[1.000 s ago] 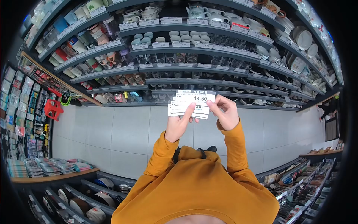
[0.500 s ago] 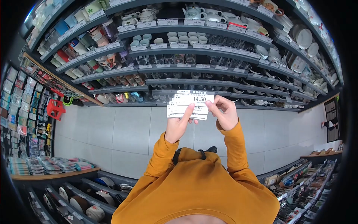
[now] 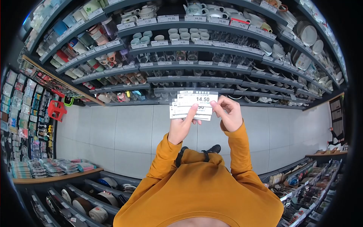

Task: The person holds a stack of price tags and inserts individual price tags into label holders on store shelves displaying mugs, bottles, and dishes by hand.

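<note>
A small fanned stack of white price labels (image 3: 191, 110) is held out in front of me, above the floor. The top price label (image 3: 194, 99) reads 14.50, and part of another price ending in 90 shows beneath it. My left hand (image 3: 180, 128) is closed on the stack, thumb lying on top and fingertips showing below the lower edge. At the right edge, my right hand (image 3: 230, 115) pinches the top label between thumb and finger.
Ahead stand curved-looking shelves (image 3: 196, 49) with teapots, cups, glasses and plates, their edges lined with price tags. A red plastic stool (image 3: 56, 110) is at left. Pans fill the shelf (image 3: 79, 200) behind left; utensils fill a rack (image 3: 302, 196) at right. Tiled floor (image 3: 132, 132) lies between.
Both hands stay on the labels, with the top one shifted very slightly. The view has tilted a little, so the shelves sit slightly higher and more of my shoes shows.
</note>
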### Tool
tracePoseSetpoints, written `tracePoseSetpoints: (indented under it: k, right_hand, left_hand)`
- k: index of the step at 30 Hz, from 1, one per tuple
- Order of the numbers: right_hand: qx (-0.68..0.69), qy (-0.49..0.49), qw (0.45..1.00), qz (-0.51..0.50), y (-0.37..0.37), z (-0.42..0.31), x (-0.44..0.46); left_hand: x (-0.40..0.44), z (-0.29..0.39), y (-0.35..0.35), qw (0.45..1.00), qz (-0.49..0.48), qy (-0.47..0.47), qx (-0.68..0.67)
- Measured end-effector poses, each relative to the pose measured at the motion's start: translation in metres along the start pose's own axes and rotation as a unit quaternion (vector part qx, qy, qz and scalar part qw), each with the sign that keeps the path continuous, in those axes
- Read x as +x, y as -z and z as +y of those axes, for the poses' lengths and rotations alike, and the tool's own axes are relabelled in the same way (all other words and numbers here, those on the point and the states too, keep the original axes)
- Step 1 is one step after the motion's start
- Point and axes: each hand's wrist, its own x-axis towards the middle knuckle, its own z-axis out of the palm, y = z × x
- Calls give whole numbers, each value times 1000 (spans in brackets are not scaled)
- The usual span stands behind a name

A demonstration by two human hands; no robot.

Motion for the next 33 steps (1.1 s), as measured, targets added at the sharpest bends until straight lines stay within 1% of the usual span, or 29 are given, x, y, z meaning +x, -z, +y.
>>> tracePoseSetpoints:
  k: [11, 17, 23, 26, 29, 33]
  right_hand:
    - [23, -17, 1000, -2, 4, 10, -8]
    - [41, -27, 999, 18, 35, 10, -23]
    - [76, 1, 996, 56, 116, 3, -54]
    - [83, 3, 992, 90, 170, -2, -79]
    - [59, -12, 992, 110, 228, -4, -105]
    - [63, -26, 987, 146, 305, -10, -144]
  left_hand:
    - [-6, -6, -3, 1000, 13, 16, 9]
    - [-4, -16, -35, 1000, -1, 28, 12]
    - [1, -34, -111, 998, -40, 32, 32]
    - [5, -49, -166, 996, -69, 27, 42]
    - [7, -71, -229, 995, -88, 31, 40]
    - [5, -94, -316, 993, -114, 35, 27]
